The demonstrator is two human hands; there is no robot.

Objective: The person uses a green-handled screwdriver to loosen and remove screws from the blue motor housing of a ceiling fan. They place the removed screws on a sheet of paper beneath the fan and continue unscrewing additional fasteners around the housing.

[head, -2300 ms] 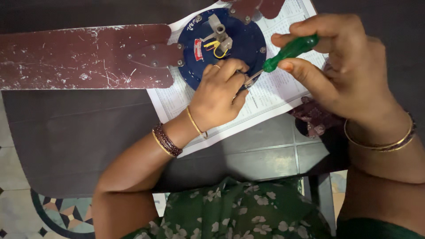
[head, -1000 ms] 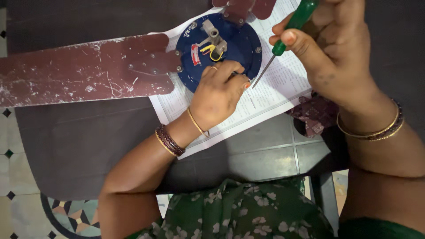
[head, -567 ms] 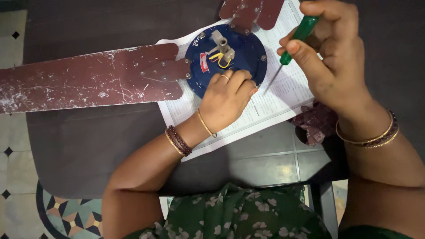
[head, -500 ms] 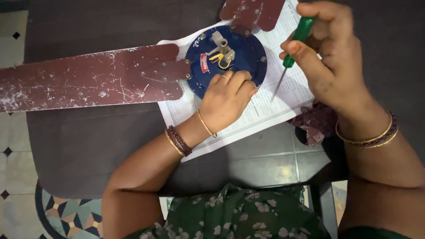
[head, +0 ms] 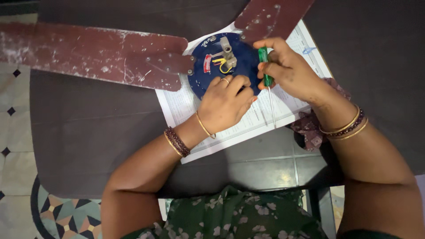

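**Two hands at a blue fan hub on a dark table**

The left hand (head: 226,102) rests curled on the near edge of the round blue fan motor hub (head: 221,64), fingertips pressed together as if pinching something small; what it pinches, if anything, is hidden. The right hand (head: 287,71) grips a green-handled screwdriver (head: 266,82) by the handle, its thin shaft pointing down toward the person over the printed paper sheet (head: 248,119). The hub lies on that sheet, on the dark table (head: 88,128). Two worn maroon fan blades (head: 102,51) reach out from the hub, one leftward, one up to the right.
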